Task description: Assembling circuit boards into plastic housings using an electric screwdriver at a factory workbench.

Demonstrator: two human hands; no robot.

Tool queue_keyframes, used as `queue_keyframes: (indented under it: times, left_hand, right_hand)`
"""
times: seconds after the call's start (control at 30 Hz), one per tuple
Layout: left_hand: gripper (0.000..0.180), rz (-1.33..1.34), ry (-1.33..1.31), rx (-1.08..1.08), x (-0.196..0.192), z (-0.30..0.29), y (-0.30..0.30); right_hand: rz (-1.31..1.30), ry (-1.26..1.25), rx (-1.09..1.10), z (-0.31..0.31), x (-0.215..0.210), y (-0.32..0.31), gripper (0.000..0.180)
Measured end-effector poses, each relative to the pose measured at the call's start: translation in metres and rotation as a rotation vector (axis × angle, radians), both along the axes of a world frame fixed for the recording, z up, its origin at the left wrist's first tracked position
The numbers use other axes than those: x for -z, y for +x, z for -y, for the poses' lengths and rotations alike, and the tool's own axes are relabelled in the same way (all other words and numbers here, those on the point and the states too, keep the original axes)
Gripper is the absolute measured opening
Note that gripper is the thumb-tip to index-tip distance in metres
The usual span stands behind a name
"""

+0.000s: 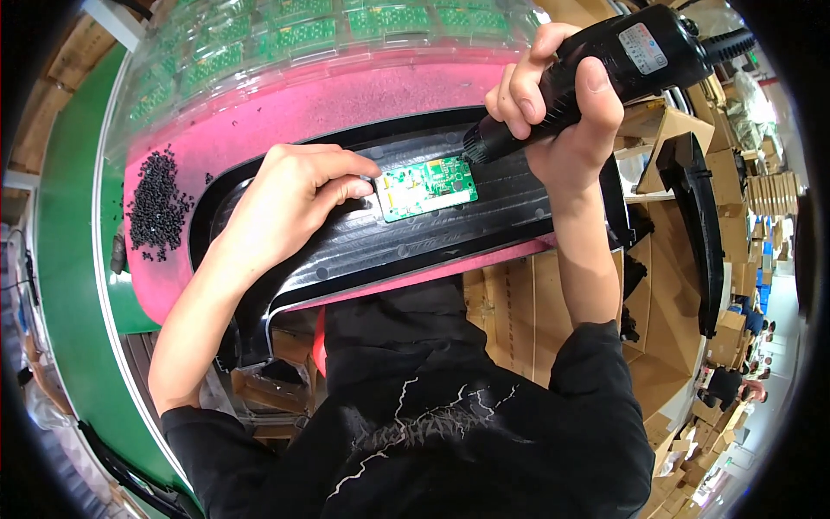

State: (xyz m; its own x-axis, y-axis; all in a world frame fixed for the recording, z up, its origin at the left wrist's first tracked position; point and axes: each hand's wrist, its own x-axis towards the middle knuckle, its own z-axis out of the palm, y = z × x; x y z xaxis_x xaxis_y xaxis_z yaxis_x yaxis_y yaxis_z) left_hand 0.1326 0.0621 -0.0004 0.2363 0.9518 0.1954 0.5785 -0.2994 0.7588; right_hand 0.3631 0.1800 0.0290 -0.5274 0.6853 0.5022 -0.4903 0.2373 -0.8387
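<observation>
A green circuit board (428,189) lies in a long black plastic housing (346,251), which rests on a pink mat. My right hand (566,117) is wrapped round a black corded electric screwdriver (618,65). The tool tilts down to the left, and its ribbed nose is over the right end of the board; its tip cannot be made out. At the board's left end, my left hand (298,195) has thumb and forefinger pinched together. A small dark spot shows at those fingertips, too small to name.
A heap of small black screws (157,208) lies on the pink mat (259,104) at the left. Clear plastic trays (294,35) with several green boards stand at the back. To the right are cardboard boxes (666,285) and a black curved plastic part (696,225).
</observation>
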Motion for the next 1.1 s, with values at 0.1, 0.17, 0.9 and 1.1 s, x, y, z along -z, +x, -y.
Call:
queue_keyframes:
  times: [0.1,0.17,0.9,1.1]
  left_hand:
    - [0.015,-0.012,0.032,0.054,0.004,0.0,0.001]
    - [0.017,-0.021,0.074,0.078,0.007,0.0,0.003]
    - [0.034,-0.25,0.116,0.164,0.004,0.0,-0.002]
    - [0.029,0.268,0.043,0.139,-0.011,0.004,0.002]
  right_hand:
    - [-0.002,0.041,-0.009,-0.001,0.002,-0.002,0.043]
    - [0.018,0.057,-0.036,-0.003,0.003,-0.003,0.043]
    - [-0.068,0.061,-0.131,0.021,-0.015,-0.02,0.061]
    - [-0.279,0.096,-0.353,0.041,-0.038,-0.035,0.066]
